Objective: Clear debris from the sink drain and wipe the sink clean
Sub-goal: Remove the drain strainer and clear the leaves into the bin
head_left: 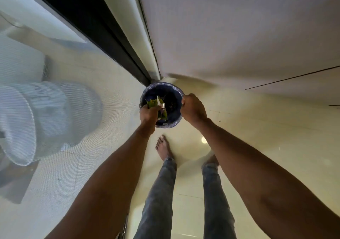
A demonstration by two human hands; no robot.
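A round bin (pixel 171 91) lined with a dark blue bag stands on the floor in the corner below me. My left hand (pixel 148 114) is over the bin's left side and grips a clump of green leafy debris (pixel 156 103) with a pale scrap in it. My right hand (pixel 193 108) is curled at the bin's right rim, apparently gripping the edge of the bag. The sink is not in view.
A mesh screen door (pixel 73 110) with a black frame (pixel 103 36) runs along the left; a white appliance shows through it. A pale wall (pixel 239 36) rises on the right. My bare feet and jeans (pixel 160 192) stand on glossy cream floor tiles (pixel 257 128).
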